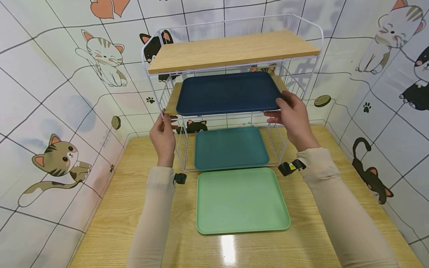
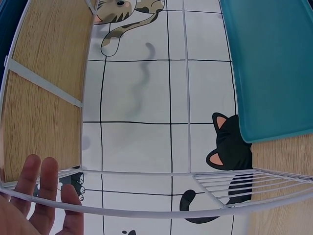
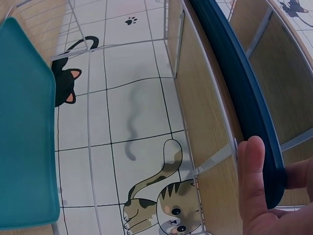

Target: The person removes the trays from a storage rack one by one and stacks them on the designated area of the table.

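Observation:
A navy tray [image 1: 229, 93] lies on the middle wooden shelf [image 1: 173, 98] of a white wire rack [image 1: 322, 37]. My right hand [image 1: 295, 117] pinches its front right corner, thumb on top and fingers below; in the right wrist view the tray [image 3: 244, 88] is seen edge-on between thumb and fingers. My left hand [image 1: 163, 139] holds the rack's front left corner at middle-shelf height. From the left wrist view, its fingers [image 2: 48, 183] reach past the white wire under the shelf. A teal tray [image 1: 231, 148] sits on the bottom level.
A light green tray [image 1: 242, 201] lies on the wooden table [image 1: 110, 208] in front of the rack. The rack's top wooden board [image 1: 234, 50] spans above the navy tray. Tiled walls with cat drawings [image 1: 63, 156] close in the back and both sides.

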`<action>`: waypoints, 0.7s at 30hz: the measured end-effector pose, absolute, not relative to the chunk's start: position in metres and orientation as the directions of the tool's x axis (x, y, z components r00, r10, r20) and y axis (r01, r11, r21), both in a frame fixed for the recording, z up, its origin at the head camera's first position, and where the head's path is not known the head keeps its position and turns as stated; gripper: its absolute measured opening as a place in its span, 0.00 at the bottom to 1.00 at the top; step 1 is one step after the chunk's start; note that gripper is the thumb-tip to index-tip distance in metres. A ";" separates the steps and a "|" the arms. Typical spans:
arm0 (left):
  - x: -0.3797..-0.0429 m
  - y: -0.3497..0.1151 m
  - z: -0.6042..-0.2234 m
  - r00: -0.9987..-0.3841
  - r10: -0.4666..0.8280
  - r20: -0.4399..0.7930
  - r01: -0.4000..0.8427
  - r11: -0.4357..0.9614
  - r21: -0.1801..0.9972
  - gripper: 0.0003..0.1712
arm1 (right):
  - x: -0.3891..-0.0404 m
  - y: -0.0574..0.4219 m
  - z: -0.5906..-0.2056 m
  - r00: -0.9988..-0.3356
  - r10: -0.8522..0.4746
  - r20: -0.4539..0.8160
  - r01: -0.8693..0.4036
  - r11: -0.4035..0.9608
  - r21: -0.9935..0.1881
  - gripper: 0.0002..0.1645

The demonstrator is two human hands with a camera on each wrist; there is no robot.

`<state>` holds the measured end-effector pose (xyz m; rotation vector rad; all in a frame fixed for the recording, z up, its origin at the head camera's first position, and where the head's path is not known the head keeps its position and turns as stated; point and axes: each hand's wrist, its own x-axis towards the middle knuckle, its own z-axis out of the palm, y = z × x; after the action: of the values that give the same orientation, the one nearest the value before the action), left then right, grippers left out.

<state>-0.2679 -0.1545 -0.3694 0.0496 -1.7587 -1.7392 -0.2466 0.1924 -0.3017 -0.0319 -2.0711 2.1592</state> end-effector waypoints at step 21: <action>-0.267 -0.153 -0.367 -0.787 -0.476 0.392 0.393 0.104 0.914 0.18 | -0.249 0.193 -0.296 -0.994 0.099 0.038 -0.049 -0.111 -0.993 0.37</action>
<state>-0.2669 -0.1532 -0.3668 0.0820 -1.7516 -1.7530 -0.2493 0.1931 -0.2959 -0.0567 -2.0252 2.2699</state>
